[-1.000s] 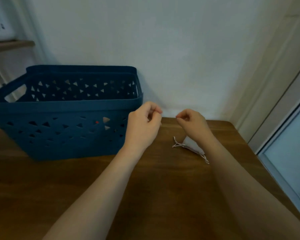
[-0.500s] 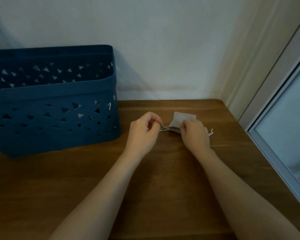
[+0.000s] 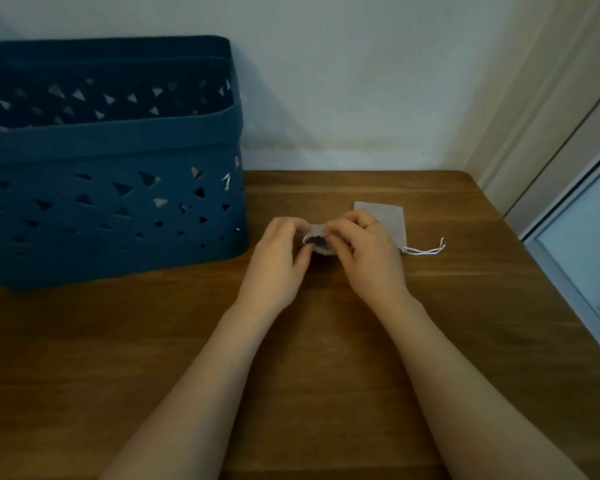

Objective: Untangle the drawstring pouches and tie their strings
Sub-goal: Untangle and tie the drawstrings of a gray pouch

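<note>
Both hands are in at the middle of the table point(image 3: 326, 341), meeting over a small grey pouch point(image 3: 321, 241). The left hand point(image 3: 278, 258) comes in from 7 o'clock, fingers curled in and thumb tucked under, pinching the pouch's left edge. The right hand point(image 3: 368, 251) arrives from 5 o'clock, fingers bent over the top of the pouch and pinching its right side, a gold ring point(image 3: 371, 223) showing on 1 finger. Between the 2 hands the pouch's mouth is gathered and a white string point(image 3: 307, 239) loops at the opening, right by the left fingertips (which digit actually has the string, I cannot tell).

A second pouch point(image 3: 387, 223) lies flat on the wood at 2 o'clock from the hands, grey, partly covered by the right hand's knuckles. Its cords point(image 3: 426, 251) trail out at 3 o'clock, white, lying loose on the tabletop and well clear of any finger.

Over at 10 o'clock stands the blue basket point(image 3: 111, 216), triangle cut-outs across its walls, its near corner just beside the left hand but not touching it. What sits inside it cannot be made out. A pale wall point(image 3: 361, 81) runs behind, at 12 o'clock.
</note>
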The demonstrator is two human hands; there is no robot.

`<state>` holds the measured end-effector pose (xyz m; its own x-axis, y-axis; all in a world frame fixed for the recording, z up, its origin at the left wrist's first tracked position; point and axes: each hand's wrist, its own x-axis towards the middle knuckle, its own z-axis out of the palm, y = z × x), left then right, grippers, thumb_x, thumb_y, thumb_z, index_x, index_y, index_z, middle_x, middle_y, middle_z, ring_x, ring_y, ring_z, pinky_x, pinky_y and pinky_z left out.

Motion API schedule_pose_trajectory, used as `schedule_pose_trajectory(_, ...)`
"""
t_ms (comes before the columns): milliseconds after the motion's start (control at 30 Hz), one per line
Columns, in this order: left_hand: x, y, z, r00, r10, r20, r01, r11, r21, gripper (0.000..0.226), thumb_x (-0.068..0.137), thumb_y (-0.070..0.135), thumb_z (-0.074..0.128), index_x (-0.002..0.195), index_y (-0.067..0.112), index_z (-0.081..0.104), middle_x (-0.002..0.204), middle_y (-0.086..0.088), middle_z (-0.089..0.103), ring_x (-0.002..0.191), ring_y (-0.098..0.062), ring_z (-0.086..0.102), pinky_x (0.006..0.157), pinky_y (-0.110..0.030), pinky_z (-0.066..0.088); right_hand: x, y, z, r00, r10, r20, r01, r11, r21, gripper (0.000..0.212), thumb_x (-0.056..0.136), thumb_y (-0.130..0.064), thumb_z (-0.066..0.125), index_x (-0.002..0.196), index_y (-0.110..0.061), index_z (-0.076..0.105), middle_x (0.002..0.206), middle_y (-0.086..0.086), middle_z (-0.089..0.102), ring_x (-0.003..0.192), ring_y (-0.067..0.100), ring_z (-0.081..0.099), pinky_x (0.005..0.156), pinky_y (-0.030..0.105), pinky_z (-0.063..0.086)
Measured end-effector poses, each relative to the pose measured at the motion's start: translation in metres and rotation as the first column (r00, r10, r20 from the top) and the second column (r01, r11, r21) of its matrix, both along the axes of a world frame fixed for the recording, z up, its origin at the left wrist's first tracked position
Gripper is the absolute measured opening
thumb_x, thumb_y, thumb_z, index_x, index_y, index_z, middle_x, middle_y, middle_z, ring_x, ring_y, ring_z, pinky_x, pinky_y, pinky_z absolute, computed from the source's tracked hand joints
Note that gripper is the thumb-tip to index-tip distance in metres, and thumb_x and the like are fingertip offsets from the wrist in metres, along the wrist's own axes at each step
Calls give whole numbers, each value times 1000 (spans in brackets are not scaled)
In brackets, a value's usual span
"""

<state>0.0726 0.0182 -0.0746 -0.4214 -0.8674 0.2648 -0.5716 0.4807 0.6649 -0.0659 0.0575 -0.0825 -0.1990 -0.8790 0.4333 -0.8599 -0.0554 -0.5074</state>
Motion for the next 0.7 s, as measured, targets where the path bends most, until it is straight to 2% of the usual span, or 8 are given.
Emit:
schedule_pose_trajectory(167,6,-6,-1,998,7,56,-10,999,36,42,90,15,59,129,22,47,129,9,48,110,2,42,91,-12,32,-4,0,-3,997,7,76,-7,1000,-7,18,90,-18,57,104,-16,69,106,-3,52,98,16,52,76,30,47)
schedule_pose_trajectory(233,7,-6,-3,992,14,128,-21,998,54,31,92,20,57,122,23,52,117,9,54,106,-2,48,86,-15,35,-4,1,-4,999,19,44,-20,1000,21,19,91,-20,56,105,-16,68,109,-1,52,100,16,51,75,32,48)
schedule_pose_trajectory(333,9,-3,-3,979,-29,203,18,998,58,6,96,27,48,97,25,54,91,9,57,82,-4,53,67,-18,40,-2,3,0,999,-8,-35,12,994,106,22,94,-26,49,111,-22,64,117,-1,49,106,14,46,75,29,45)
schedule_pose_trajectory(400,10,-1,0,966,-47,253,35,998,50,16,99,30,41,87,26,49,81,8,52,74,-7,51,62,-23,39,-4,4,2,992,-25,-125,48,983,180,24,95,-28,46,115,-25,60,123,-1,46,108,15,45,75,29,46)
schedule_pose_trajectory(500,11,2,5,957,-75,280,48,994,100,23,101,33,34,86,22,49,81,3,53,75,-13,53,66,-30,45,-8,7,2,978,-25,-208,87,951,296,30,97,-29,44,125,-27,54,127,2,47,111,19,48,81,36,50)
schedule_pose_trajectory(567,13,4,7,968,-89,235,55,987,149,29,101,35,30,85,20,49,78,1,54,71,-15,53,62,-30,42,-14,8,3,987,-22,-157,80,923,375,29,97,-35,42,122,-26,55,116,0,57,102,16,55,80,33,50)
schedule_pose_trajectory(633,14,4,7,989,-74,124,49,980,195,34,100,37,29,78,20,49,73,1,52,67,-14,51,57,-28,38,-20,9,5,997,-28,-75,57,905,421,27,95,-42,44,98,-23,64,88,-1,64,77,11,58,66,27,48)
schedule_pose_trajectory(700,14,4,7,998,-32,-52,46,951,305,37,101,36,33,71,21,49,66,3,48,61,-12,46,59,-27,36,-27,11,8,998,-51,-27,57,890,452,36,94,-48,43,74,-22,60,67,-1,59,59,10,53,55,24,39)
